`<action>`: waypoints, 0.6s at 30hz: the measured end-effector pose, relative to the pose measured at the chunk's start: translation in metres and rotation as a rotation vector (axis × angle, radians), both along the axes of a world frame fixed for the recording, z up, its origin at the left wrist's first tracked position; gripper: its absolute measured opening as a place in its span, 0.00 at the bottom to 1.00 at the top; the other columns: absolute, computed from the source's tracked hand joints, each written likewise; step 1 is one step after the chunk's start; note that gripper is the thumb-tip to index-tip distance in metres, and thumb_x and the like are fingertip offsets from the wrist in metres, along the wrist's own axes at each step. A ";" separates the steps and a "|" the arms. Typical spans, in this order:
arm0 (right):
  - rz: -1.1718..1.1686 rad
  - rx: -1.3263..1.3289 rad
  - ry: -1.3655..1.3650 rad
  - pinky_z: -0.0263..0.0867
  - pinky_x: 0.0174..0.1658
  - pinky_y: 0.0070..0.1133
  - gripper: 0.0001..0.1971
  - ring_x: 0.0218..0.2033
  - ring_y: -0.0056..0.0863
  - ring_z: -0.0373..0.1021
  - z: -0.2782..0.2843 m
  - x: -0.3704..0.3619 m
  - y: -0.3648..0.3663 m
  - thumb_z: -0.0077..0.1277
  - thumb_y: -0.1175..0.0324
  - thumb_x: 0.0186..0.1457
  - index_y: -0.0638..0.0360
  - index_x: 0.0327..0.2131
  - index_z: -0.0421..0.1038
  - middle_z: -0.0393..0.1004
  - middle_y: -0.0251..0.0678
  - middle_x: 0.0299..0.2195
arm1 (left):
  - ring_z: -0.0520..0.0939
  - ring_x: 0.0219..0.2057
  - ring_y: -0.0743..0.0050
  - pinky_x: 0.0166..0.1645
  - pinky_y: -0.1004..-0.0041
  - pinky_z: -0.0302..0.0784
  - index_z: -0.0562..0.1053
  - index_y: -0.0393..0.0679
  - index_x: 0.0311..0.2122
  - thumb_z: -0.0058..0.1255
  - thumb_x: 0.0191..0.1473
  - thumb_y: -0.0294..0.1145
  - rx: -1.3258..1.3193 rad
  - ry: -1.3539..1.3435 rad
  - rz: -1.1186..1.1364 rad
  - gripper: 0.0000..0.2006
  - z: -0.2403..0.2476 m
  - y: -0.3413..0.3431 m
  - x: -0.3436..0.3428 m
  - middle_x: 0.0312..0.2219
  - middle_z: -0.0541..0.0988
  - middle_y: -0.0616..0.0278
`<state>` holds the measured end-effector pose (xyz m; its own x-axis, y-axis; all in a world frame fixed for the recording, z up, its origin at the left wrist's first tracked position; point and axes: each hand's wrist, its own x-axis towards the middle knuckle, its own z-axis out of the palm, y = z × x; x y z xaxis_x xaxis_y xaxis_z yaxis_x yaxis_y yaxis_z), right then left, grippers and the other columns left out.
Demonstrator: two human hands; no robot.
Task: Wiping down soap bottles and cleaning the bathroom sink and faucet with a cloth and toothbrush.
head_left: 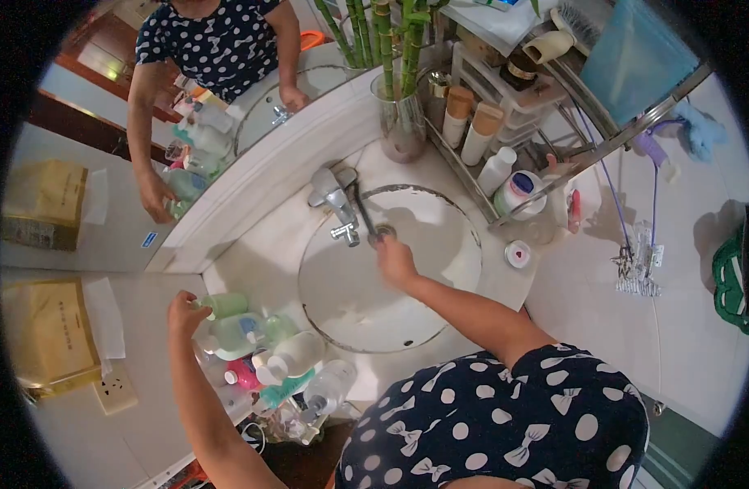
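Observation:
At the counter's left side, my left hand [187,314] is closed around the end of a pale green bottle [227,306]. Next to it stand a larger clear-green bottle [234,334] and a white bottle [299,355]. Over the white oval sink [350,306], my right hand [396,262] is closed near the drain [382,234]. From its fingers a slim dark stick-like tool [364,210] slants up beside the chrome faucet [332,194]; the tool's gripped end is hidden.
Beside the sink, a glass vase [403,134] holds bamboo stalks. A metal rack [497,216] with bottles stands at the right, near a small round white jar [518,254]. Behind the counter is a mirror [309,106]. A yellow tissue pack [48,334] hangs on the left wall.

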<state>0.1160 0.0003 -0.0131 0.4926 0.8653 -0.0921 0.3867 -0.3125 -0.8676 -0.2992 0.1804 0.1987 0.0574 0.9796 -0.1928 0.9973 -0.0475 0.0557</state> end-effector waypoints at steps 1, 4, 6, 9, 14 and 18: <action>-0.073 0.059 0.023 0.64 0.35 0.44 0.09 0.31 0.55 0.71 0.001 0.008 0.010 0.43 0.67 0.57 0.62 0.33 0.69 0.73 0.53 0.25 | 0.81 0.35 0.55 0.41 0.63 0.77 0.74 0.37 0.37 0.69 0.28 0.36 -0.011 -0.008 -0.011 0.26 0.001 -0.001 0.000 0.33 0.80 0.50; -0.180 0.076 0.155 0.65 0.35 0.43 0.08 0.30 0.55 0.71 -0.003 0.024 0.038 0.43 0.69 0.56 0.64 0.31 0.69 0.73 0.53 0.25 | 0.81 0.37 0.54 0.44 0.63 0.76 0.74 0.37 0.43 0.68 0.29 0.36 -0.072 0.001 -0.050 0.30 0.007 0.003 0.006 0.35 0.80 0.49; -0.161 -0.028 0.069 0.66 0.36 0.42 0.08 0.30 0.54 0.71 0.001 0.018 0.046 0.43 0.70 0.56 0.64 0.31 0.70 0.74 0.53 0.25 | 0.80 0.41 0.53 0.48 0.64 0.75 0.73 0.38 0.48 0.68 0.30 0.36 -0.123 0.025 -0.064 0.34 0.011 0.003 0.006 0.38 0.80 0.48; -0.057 -0.033 0.147 0.68 0.30 0.41 0.09 0.26 0.47 0.74 0.018 -0.015 0.018 0.43 0.68 0.58 0.63 0.29 0.69 0.72 0.49 0.19 | 0.76 0.49 0.53 0.54 0.64 0.71 0.68 0.39 0.56 0.69 0.33 0.35 -0.106 0.043 -0.110 0.39 0.019 -0.006 -0.011 0.47 0.75 0.46; -0.202 0.093 0.397 0.67 0.16 0.29 0.10 0.11 0.33 0.69 0.026 -0.004 0.028 0.42 0.70 0.60 0.64 0.26 0.65 0.70 0.41 0.15 | 0.70 0.56 0.56 0.57 0.63 0.67 0.66 0.44 0.58 0.63 0.44 0.31 0.086 -0.254 -0.250 0.33 0.066 -0.031 0.048 0.55 0.69 0.52; -0.050 -0.234 0.559 0.68 0.38 0.40 0.12 0.33 0.53 0.71 0.053 0.009 0.041 0.40 0.66 0.61 0.65 0.30 0.69 0.73 0.54 0.28 | 0.71 0.55 0.54 0.58 0.64 0.66 0.67 0.44 0.57 0.60 0.47 0.30 0.023 -0.319 -0.308 0.29 0.104 -0.075 0.121 0.54 0.71 0.53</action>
<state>0.1245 0.0411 0.0403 0.3544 0.7676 -0.5341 -0.1279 -0.5260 -0.8408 -0.1787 0.1057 0.3030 0.4003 0.9113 -0.0968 0.8694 -0.3443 0.3544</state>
